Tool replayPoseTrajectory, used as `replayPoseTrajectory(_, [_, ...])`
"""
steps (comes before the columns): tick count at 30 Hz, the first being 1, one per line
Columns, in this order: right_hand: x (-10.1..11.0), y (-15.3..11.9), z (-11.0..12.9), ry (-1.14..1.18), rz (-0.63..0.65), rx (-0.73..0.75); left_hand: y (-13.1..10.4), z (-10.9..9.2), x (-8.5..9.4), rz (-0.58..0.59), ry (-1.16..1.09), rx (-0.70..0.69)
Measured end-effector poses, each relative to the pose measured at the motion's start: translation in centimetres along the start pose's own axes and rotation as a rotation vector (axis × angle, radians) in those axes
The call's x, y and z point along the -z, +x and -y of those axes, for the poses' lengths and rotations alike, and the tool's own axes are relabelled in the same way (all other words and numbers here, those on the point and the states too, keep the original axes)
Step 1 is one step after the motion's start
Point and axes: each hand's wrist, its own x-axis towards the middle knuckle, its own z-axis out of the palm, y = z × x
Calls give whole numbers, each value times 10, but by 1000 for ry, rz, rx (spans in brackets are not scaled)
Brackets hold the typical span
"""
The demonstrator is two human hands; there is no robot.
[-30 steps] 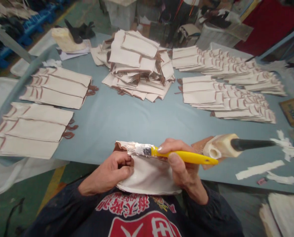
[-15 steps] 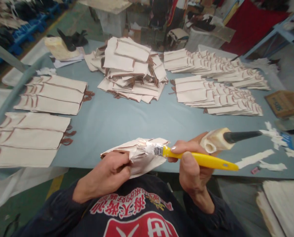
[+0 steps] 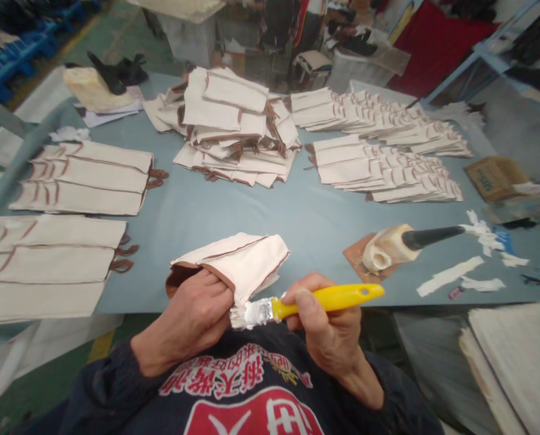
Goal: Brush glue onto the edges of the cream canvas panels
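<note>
A cream fabric pouch with brown edging (image 3: 252, 257) lies at the table's near edge. My left hand (image 3: 195, 317) is closed on its brown-trimmed opening, some fingers hidden inside the fold. In my right hand (image 3: 327, 326) is a paintbrush with a yellow handle (image 3: 337, 297), gripped between thumb and fingers. White paste coats its bristles (image 3: 247, 314), which touch or nearly touch the pouch's near corner beside my left fingers. To the right, a cream plastic bottle with a long black nozzle (image 3: 390, 248) rests tilted on a brown square pad.
Stacked pouches (image 3: 234, 121) form a heap at the back centre. Overlapping rows of pouches (image 3: 383, 166) lie at the right, with others (image 3: 84, 178) at the left. White strips (image 3: 451, 275) and a cardboard box (image 3: 494, 178) are on the right side.
The brush has moved left and down, from the pouch's upper face to its near corner. The pouch is turned and its brown opening now shows. My right hand has moved away from the bottle.
</note>
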Motion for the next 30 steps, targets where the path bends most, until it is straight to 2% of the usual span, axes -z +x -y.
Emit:
replayPoseTrajectory(3, [-2, -1, -1, -49, -136, 62, -2, 1, 1, -9, 55, -53])
replayPoseTrajectory(7, [-6, 0, -4, -58, -24, 24, -4, 3, 1, -21, 9, -60])
replayPoseTrajectory(12, [-11, 7, -4, -37, -130, 58, -5, 5, -1, -36, 9, -38])
replayPoseTrajectory(15, [-13, 13, -5, -35, -47, 12, -3, 7, -2, -43, -44, -39])
replayPoseTrajectory(19, [-15, 21, -10, -49, -120, 12, -1, 11, -4, -36, -62, 5])
replayPoseTrajectory(22, [-16, 29, -14, -3, -56, -19, 3, 15, -5, -25, -127, 63])
replayPoseTrajectory(24, [-13, 37, -14, 32, -38, -44, 6, 16, -4, -8, -236, 188])
replayPoseTrajectory(27, [-3, 51, -11, 49, -224, -17, 14, 18, 2, -18, -521, 572])
replayPoseTrajectory(30, [8, 60, -8, 60, -361, 13, 25, 20, 13, -152, -952, 915])
